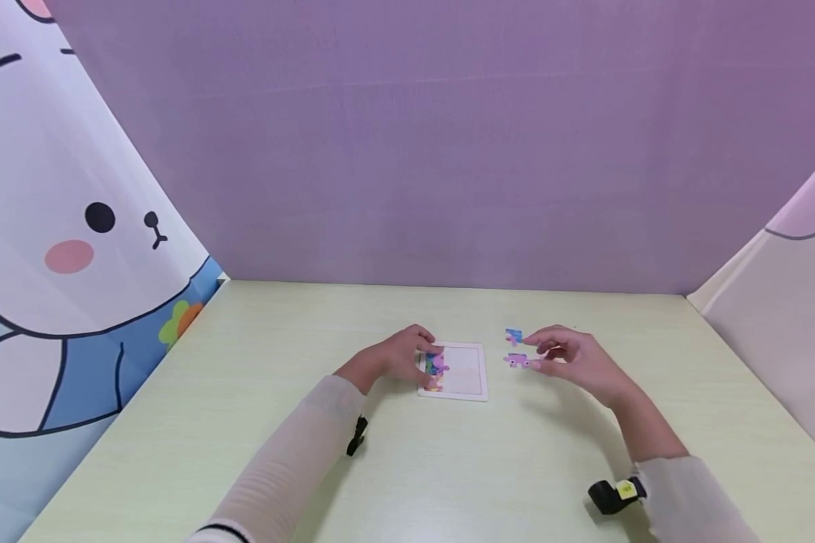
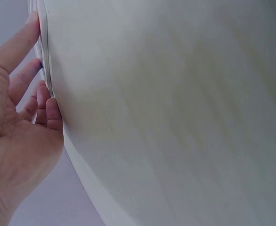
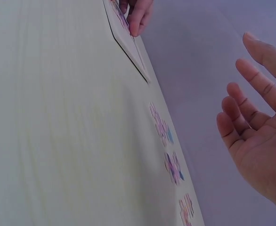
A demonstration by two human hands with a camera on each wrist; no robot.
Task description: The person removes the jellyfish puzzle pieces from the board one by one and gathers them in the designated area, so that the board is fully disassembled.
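Note:
A white-framed jigsaw board [image 1: 467, 371] lies on the table, with colourful fitted pieces [image 1: 438, 363] along its left side. My left hand [image 1: 401, 357] reaches over that side, thumb and fingertips resting on the pieces near both ends. To the right of the board lie a pink puzzle piece [image 1: 517, 360] and a blue one [image 1: 513, 335]. My right hand [image 1: 580, 364] hovers beside them, thumb and fingers apart. In the right wrist view its fingers [image 3: 248, 113] are loosely bent with nothing between them, above several loose pieces [image 3: 174, 169]; the hand hides some from the head view.
The pale table [image 1: 407, 467] ends at a purple backdrop [image 1: 448, 151]. A cartoon-printed cloth [image 1: 27, 188] hangs on the left and a pale one [image 1: 795, 302] on the right. Black wrist cameras [image 1: 607, 498] sit under both forearms.

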